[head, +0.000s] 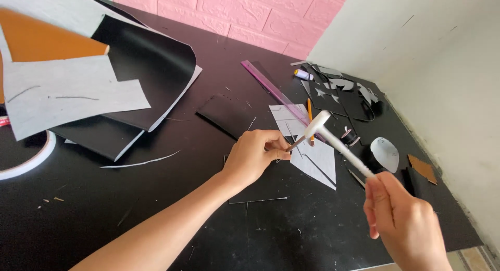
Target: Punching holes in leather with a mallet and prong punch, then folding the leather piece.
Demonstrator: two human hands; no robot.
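Over black table (156,208), left hand (252,156) fingers (276,146) pinched on metal punch (297,143), right hand (403,221) around white hammer (338,143).

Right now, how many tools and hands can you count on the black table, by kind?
Hands: 2, left hand and right hand
White hammer: 1
Metal punch: 1
Purple ruler: 1
Orange pencil: 1
Thread spool: 1
Total: 7

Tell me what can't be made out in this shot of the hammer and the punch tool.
Head view only:
- Punch tool: its grip is hidden inside the left hand; its tip is too small to read.
- White hammer: the handle end is hidden by the right hand.
- Right hand: cut off by the bottom edge.
- Orange sheet: cut off by the left edge.
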